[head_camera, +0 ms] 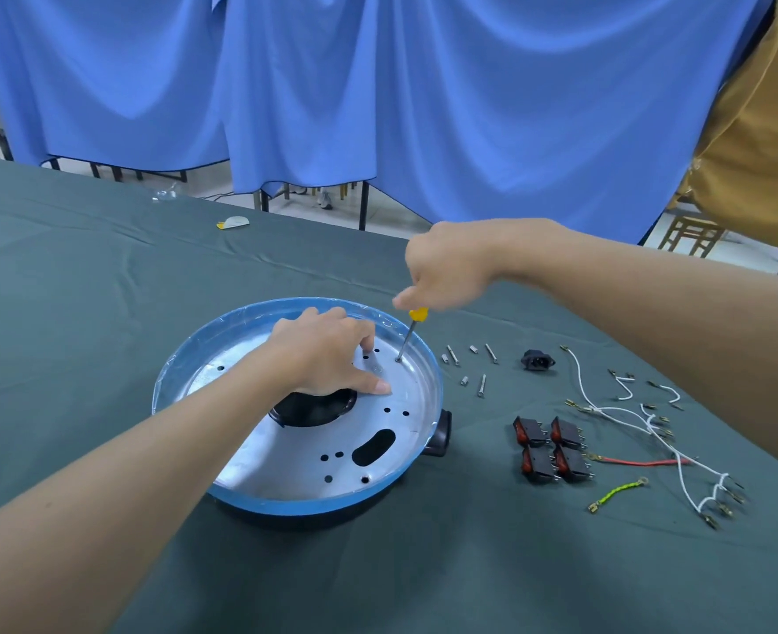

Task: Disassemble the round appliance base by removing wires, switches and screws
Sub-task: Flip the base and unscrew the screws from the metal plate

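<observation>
While the round base is laid on the green table cloth near the middle of the head view, its shiny plate is turned up. Its edge is wrapped in blue film. A round black hole is seen in the middle of the plate, and a long black hole is seen at 5 o'clock.

The left hand is laid on the plate above the round hole. Its thumb is stretched out flat and its fingertips are pressed down, so nothing is gripped by it.

The yellow handle of a screwdriver is gripped by the right hand, with the fingers wrapped round it. The metal tip is set into a small hole at 1 o'clock on the plate.

Loose screws are scattered on the cloth at 2 o'clock from the base. A small black plug socket is placed just past them. Four black switches with red tops are lined up in a square at 4 o'clock. White wires, a red wire and a green and yellow wire are spread out past the switches. A blue curtain is hung at 12 o'clock, behind the table.
</observation>
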`<state>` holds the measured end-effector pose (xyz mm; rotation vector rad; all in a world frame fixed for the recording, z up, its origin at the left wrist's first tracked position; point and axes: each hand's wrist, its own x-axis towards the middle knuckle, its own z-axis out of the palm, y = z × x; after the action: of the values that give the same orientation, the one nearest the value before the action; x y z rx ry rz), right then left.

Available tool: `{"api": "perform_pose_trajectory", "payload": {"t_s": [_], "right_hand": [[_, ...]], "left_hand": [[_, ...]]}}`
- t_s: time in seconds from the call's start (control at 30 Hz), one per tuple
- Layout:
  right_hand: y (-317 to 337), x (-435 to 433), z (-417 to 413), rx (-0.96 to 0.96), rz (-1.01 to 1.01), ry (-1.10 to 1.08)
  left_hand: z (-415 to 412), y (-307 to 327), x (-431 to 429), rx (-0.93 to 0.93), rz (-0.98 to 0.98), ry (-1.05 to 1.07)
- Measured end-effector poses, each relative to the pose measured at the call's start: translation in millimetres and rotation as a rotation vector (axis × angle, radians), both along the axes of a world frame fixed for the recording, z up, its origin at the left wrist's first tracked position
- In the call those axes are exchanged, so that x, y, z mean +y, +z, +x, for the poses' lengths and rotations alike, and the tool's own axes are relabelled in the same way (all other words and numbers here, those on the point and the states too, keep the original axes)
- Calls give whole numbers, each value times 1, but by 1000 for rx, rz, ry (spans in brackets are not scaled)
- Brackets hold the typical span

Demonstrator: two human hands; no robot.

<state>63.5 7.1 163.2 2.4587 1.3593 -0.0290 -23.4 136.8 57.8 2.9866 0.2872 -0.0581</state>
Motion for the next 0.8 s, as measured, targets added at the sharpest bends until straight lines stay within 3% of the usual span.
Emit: {"api": "perform_pose_trajectory", "payload": {"t_s": [0.1, 0.33, 0.5, 0.63, 0.8], "right_hand": [[2, 0, -2, -15, -64, 17], [4, -12, -17, -235, -256, 364], [2, -15, -17, -260, -197, 479], [-2, -14, -13, -22, 0, 261], [-8, -7, -9, 41, 145, -38]], "left_hand": [[-3, -6, 2, -18, 18, -6], [-3, -8, 3, -3, 15, -20], [-4, -10, 2, -3, 9, -21], [-5, -9, 1, -9, -6, -11], [-4, -8, 2, -19, -15, -10]]}}
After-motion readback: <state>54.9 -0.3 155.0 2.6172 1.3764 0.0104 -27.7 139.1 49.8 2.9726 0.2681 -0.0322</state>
